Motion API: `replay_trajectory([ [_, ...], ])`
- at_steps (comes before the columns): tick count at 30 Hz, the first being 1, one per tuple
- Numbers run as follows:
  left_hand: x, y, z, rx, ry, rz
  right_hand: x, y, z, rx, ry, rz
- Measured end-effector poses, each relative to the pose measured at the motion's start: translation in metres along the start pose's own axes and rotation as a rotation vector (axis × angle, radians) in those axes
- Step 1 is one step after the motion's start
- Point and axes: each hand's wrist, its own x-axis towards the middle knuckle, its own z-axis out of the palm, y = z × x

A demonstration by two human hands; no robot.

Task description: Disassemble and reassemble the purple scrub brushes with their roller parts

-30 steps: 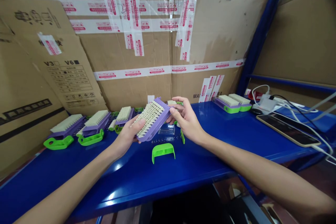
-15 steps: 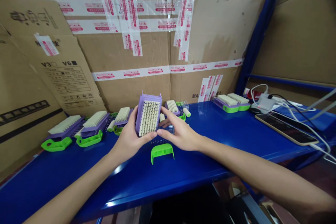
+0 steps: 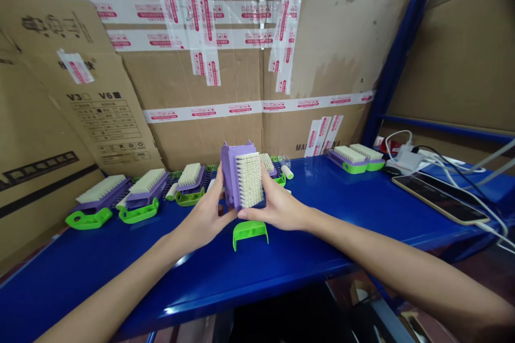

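Note:
Between my two hands, raised above the blue shelf, is a purple brush [image 3: 248, 179] with cream bristles, turned so that its purple side shows on the left. My left hand [image 3: 204, 213] grips the purple side, its fingers partly hidden behind. On the bristle side, my right hand [image 3: 279, 201] is closed around the brush with the thumb at the lower edge. Just below the hands, a loose green plastic handle piece [image 3: 250, 231] stands on the shelf.
Similar brushes with green parts [image 3: 139, 193] line the left and back of the blue shelf [image 3: 193, 284]. Two more brushes [image 3: 356, 158] sit at the back right. A phone [image 3: 438, 197] and a charger with cables [image 3: 406, 158] lie at the right. Taped cardboard [image 3: 209, 80] stands behind.
The brush has been turned in my hands: its bristles faced me before, and now they point rightward with the purple side showing. The loose green piece stays where it was.

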Motion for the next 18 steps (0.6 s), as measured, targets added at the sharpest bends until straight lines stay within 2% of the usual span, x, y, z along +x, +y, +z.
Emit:
replay_trajectory([
  [6, -0.001, -0.003, -0.002, 0.115, -0.046, 0.042, 0.001, 0.001, 0.000, -0.056, 0.086, 0.032],
  [12, -0.003, -0.005, -0.001, 0.195, -0.072, -0.016, 0.001, 0.003, -0.002, -0.126, 0.124, 0.062],
  [15, -0.001, -0.003, -0.003, 0.209, -0.083, -0.029, 0.003, 0.008, -0.011, -0.166, 0.184, 0.084],
  [18, 0.001, -0.002, -0.007, 0.208, -0.062, -0.002, 0.006, 0.022, -0.028, -0.230, 0.307, 0.167],
])
